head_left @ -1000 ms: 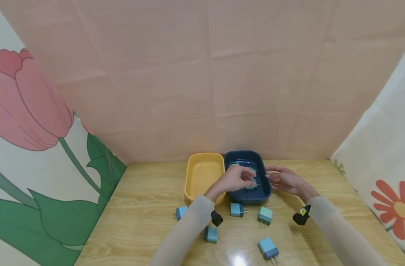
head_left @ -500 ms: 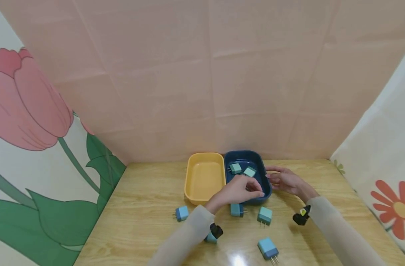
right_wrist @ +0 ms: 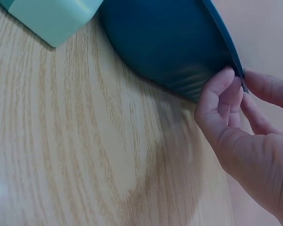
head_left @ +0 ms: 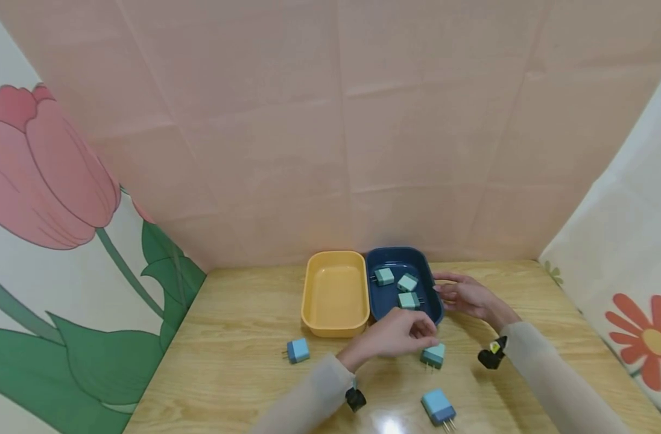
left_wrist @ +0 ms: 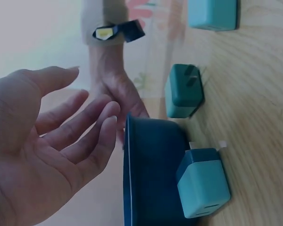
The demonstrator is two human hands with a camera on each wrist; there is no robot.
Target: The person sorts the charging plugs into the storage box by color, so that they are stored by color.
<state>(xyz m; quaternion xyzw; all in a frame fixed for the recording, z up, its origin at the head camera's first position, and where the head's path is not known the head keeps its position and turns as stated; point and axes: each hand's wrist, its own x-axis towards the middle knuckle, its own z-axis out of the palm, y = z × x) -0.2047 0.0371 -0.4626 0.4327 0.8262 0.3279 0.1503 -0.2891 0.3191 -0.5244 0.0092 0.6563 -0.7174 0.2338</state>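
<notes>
The right hand grips the right-hand rim of the blue tray; thumb and fingers pinch the edge from both faces. The left hand is empty. Its fingers are loosely bent, with the thumb clear of the fingertips, and it is positioned above the table at the front of the blue tray.

Three plugs lie inside the blue tray: the back plug at the left, prongs toward the left wall; the middle plug to its right; and the front plug, prongs toward the right wall. The yellow tray is located immediately left of the blue tray.

Plug positions on the table are as follows. The left plug is in front of the yellow tray, prongs to the left. The mint plug appears at the left hand's fingertips in the head view; the left wrist view shows a gap between them. The near plug is closest to the person. The adjacent plug sits just beside the blue tray's outer wall; the left hand covers it in the head view.

A pink backdrop hangs behind the table.
</notes>
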